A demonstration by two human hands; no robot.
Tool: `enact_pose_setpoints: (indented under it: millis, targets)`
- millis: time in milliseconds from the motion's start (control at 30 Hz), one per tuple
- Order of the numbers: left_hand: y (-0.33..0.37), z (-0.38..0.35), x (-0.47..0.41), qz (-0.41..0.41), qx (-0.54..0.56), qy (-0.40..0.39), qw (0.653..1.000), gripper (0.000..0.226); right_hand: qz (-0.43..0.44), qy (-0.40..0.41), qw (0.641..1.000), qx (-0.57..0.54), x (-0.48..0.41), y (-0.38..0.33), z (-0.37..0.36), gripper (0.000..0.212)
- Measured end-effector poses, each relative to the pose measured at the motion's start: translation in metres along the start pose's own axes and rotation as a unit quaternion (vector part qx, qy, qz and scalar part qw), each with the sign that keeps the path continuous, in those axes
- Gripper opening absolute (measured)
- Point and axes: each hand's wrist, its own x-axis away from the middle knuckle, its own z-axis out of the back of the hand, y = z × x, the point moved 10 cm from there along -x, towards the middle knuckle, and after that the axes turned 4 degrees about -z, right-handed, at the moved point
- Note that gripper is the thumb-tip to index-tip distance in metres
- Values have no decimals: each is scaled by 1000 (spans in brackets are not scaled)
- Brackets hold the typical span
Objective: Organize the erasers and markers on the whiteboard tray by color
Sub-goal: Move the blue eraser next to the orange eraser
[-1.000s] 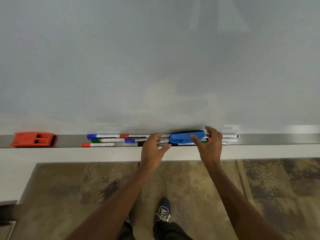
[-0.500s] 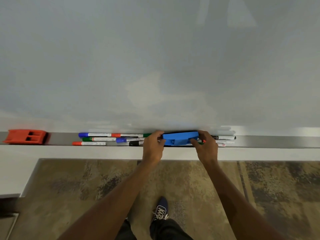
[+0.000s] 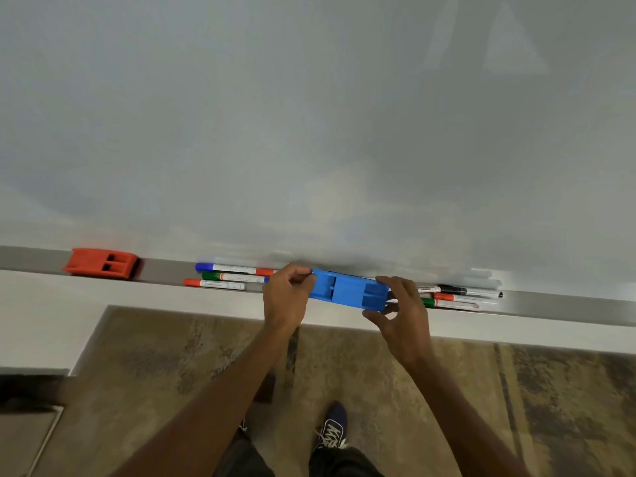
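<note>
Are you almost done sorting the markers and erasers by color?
Not nearly. Both hands, left hand and right hand, hold the blue eraser at its ends. The red eraser sits alone at the tray's left. The markers lie in mixed-color piles on both sides.

The eraser (image 3: 347,290) in the middle of the grey metal tray (image 3: 568,304) is bright blue; the eraser (image 3: 101,264) far left is orange-red. White-barrelled markers (image 3: 227,277) carry blue, green and orange-red caps. The carpet (image 3: 378,373) below is mottled tan and brown.
</note>
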Motion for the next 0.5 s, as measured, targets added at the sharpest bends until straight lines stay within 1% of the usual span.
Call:
enact_pose_setpoints:
  millis: [100, 167, 333, 500]
  targets:
    - [-5, 35, -2, 1, -17, 37, 999, 11, 33, -14, 999, 25, 2, -25, -23, 64]
    - [-9, 60, -4, -2, -30, 47, 998, 14, 55, -27, 997, 46, 4, -45, -42, 65]
    - [-32, 117, -17, -8, -63, 10, 998, 33, 72, -51, 995, 43, 7, -94, -97, 59]
    - [-43, 178, -38, -76, -87, -22, 993, 44, 44, -49, 997, 37, 6, -131, -161, 58]
